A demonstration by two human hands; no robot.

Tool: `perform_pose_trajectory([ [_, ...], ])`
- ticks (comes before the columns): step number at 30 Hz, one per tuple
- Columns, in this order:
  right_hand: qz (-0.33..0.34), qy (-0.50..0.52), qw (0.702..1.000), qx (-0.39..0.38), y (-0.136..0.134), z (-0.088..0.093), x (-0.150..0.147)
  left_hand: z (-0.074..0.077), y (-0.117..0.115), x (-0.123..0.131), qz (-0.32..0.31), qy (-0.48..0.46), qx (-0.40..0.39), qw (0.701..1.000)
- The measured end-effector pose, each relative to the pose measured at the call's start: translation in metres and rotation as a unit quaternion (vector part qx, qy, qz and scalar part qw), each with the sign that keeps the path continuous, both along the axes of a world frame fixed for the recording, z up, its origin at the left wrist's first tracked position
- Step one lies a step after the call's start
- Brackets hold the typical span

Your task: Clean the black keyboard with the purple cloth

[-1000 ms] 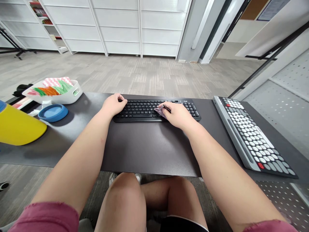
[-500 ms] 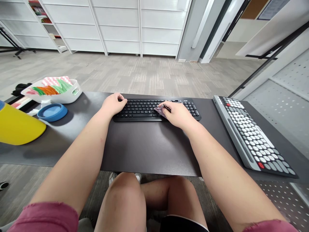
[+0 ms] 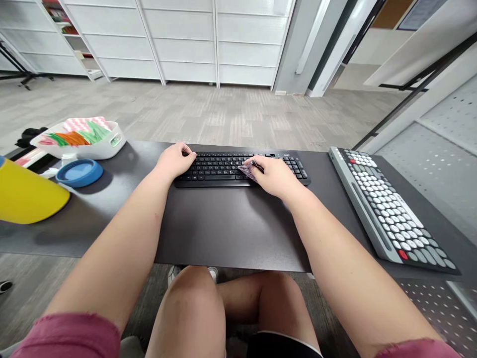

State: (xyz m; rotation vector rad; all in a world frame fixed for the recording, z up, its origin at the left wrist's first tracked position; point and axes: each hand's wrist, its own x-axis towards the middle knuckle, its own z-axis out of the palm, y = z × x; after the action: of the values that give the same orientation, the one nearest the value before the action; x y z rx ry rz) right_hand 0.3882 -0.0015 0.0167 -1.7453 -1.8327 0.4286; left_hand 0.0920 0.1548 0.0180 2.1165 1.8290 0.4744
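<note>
A black keyboard (image 3: 223,169) lies across the far middle of the dark desk (image 3: 223,223). My left hand (image 3: 175,160) grips the keyboard's left end with curled fingers. My right hand (image 3: 274,175) rests on the right half of the keys and pinches a small pinkish patterned cloth (image 3: 249,172) against them.
A grey keyboard with white and grey round keys (image 3: 387,209) lies angled at the right. At the left stand a white tray of coloured items (image 3: 80,139), a blue round lid (image 3: 79,172) and a yellow container (image 3: 28,196). My knees show below the desk edge.
</note>
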Motion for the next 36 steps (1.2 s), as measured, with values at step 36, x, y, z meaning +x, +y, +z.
perform_pose_trajectory([
  [36,0.002,0.006,1.000,0.003,0.0009,-0.0008,0.0005,-0.0006,0.0013,-0.0008,0.000,-0.005,0.004,1.000],
])
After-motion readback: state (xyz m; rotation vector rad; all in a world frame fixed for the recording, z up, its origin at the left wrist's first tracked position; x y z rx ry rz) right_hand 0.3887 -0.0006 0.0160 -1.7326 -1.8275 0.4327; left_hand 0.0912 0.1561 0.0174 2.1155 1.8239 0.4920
